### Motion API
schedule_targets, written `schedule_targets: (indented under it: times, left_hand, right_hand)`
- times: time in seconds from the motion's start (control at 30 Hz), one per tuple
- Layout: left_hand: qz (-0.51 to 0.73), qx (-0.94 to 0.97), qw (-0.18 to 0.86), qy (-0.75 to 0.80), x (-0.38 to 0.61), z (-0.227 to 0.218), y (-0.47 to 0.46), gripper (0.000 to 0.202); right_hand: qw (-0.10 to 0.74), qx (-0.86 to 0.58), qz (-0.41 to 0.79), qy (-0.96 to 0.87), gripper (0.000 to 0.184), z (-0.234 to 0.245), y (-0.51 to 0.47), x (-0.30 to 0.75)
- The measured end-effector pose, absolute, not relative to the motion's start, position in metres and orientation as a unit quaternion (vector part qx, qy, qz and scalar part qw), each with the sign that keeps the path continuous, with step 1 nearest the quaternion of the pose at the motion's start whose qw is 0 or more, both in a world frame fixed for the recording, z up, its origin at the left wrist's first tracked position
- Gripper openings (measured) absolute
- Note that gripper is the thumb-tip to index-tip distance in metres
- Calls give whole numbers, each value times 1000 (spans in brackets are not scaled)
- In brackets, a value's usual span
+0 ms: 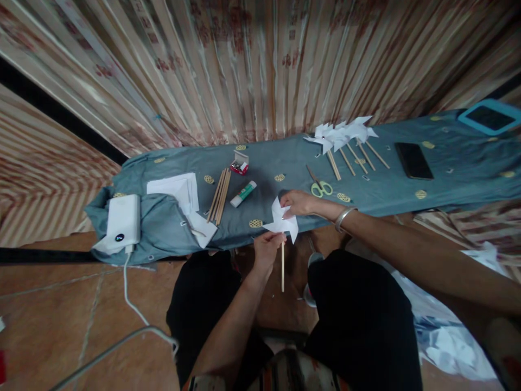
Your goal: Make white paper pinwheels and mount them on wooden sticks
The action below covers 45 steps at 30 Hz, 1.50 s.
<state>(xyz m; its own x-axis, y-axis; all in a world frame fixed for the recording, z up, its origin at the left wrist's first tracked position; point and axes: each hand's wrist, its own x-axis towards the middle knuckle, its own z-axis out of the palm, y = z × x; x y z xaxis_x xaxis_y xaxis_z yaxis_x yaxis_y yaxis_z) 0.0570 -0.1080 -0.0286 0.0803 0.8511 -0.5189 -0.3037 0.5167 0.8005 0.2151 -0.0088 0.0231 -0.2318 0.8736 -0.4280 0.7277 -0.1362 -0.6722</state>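
Note:
A white paper pinwheel (280, 220) sits on a thin wooden stick (283, 266) just in front of the cloth-covered table's near edge. My left hand (266, 247) is closed around the top of the stick, right below the paper. Fingers of my right hand (299, 202), which wears a metal bangle, pinch the pinwheel's upper blade. The stick hangs down between my knees.
On the blue cloth (456, 163): several finished pinwheels (342, 136), yellow-handled scissors (321, 186), a glue stick (243, 194), a small red box (240, 164), loose sticks (220, 195), paper sheets (177, 190), a white power bank (122, 220) with cable, a black phone (414, 161), a tablet (490, 117).

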Motion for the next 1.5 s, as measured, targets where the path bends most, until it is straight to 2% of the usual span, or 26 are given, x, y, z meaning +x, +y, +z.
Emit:
schedule_targets:
  times: [0.2,0.77,0.97,1.37,1.5]
  left_hand:
    - [364,249,734,517,52,-25,-110,35]
    - [392,307,704,506,61,-37,-111,23]
    - [401,286,710,504,63,-45,-112,28]
    - [412,238,721,504,66,-39,-115,35]
    - [414,236,726,496,64,-39,-115,37]
  right_hand:
    - [84,-613,446,-647,25,17,-9,217]
    - [77,-656,467,-587,27,5,-4,219]
    - [65,-661,460,-589,40,7,-6,217]
    - [50,-663,421,-617,28,25,-16,213]
    - [12,-661,400,-635,29,36,-13,213]
